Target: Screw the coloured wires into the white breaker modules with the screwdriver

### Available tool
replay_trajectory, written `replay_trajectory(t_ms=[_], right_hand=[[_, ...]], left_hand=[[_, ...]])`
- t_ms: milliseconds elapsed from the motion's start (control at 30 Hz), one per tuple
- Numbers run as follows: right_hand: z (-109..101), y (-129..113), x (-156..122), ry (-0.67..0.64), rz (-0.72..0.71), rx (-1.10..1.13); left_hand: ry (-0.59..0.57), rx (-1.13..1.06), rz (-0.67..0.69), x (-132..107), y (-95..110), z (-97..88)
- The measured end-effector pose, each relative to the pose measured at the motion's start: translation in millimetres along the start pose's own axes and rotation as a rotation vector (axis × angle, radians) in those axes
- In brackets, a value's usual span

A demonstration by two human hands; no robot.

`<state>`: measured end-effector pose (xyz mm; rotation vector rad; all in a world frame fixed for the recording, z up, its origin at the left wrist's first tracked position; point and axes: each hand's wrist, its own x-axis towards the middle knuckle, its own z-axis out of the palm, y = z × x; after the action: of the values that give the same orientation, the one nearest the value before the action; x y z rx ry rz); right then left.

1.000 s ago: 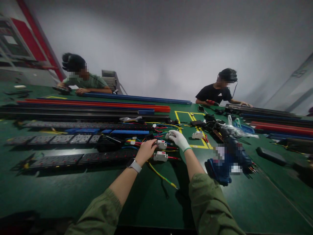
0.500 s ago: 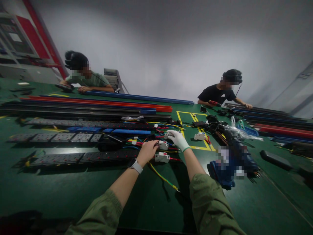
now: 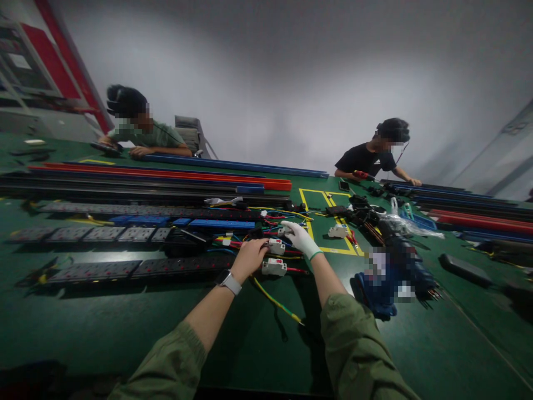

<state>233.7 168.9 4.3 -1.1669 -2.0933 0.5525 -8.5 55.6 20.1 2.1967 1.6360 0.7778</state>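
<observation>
— Little shift since half a second ago: your view swings slightly, and across the worktop (image 3: pixel 166 330) the co-worker's outstretched hand (image 3: pixel 415 182) at the right draws in a touch. Your own reach hardly changes.

— Your left hand (image 3: pixel 250 257), what is it on?

— Bare, watch (image 3: pixel 231 283) at the wrist. Fingers touch the left end of a white module (image 3: pixel 277 246) with a red switch; can't tell whether they clamp it or only rest there.

— And your right hand (image 3: pixel 302 240)?

— White-gloved, just beyond that module. Fingertips bend down onto a white part (image 3: pixel 282 231), mostly covered by the glove; can't tell if they pinch it.

— Neighbours: a second white module (image 3: pixel 273 267) lies just nearer you, red lead (image 3: pixel 296 270) off its right end. A yellow-green wire (image 3: pixel 277 303) trails toward you.

— Noted. Long black socket strips (image 3: pixel 94 272) lie to your left; one more module (image 3: pixel 337 231) sits apart at your right, within the yellow tape outline (image 3: pixel 312 190).
</observation>
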Motion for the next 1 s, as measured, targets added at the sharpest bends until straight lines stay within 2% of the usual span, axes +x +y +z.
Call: replay_trajectory(t_ms=[233,400,833,933,1000], right_hand=[[-5.9,14.5,-3.5,0.102,0.070,0.023],[-12.0,14.0,-8.7,0.095,0.112,0.011],[-8.5,-8.9,-25.8,0.107,0.156,0.091],[-14.2,-19.7,-38.5,0.183,0.171,0.045],[-23.8,-35.6,-57.8,0.286,0.175,-0.039]], left_hand=[[-0.021,-0.008,-0.014,1.0,-1.6,1.4],[-0.020,-0.011,-0.010,0.4,0.2,-0.8],[-0.009,-0.005,-0.008,-1.8,5.2,-4.7],[-0.007,-0.003,-0.002,-2.0,4.3,-3.9],[-0.006,-0.006,0.006,-2.2,3.1,-3.0]])
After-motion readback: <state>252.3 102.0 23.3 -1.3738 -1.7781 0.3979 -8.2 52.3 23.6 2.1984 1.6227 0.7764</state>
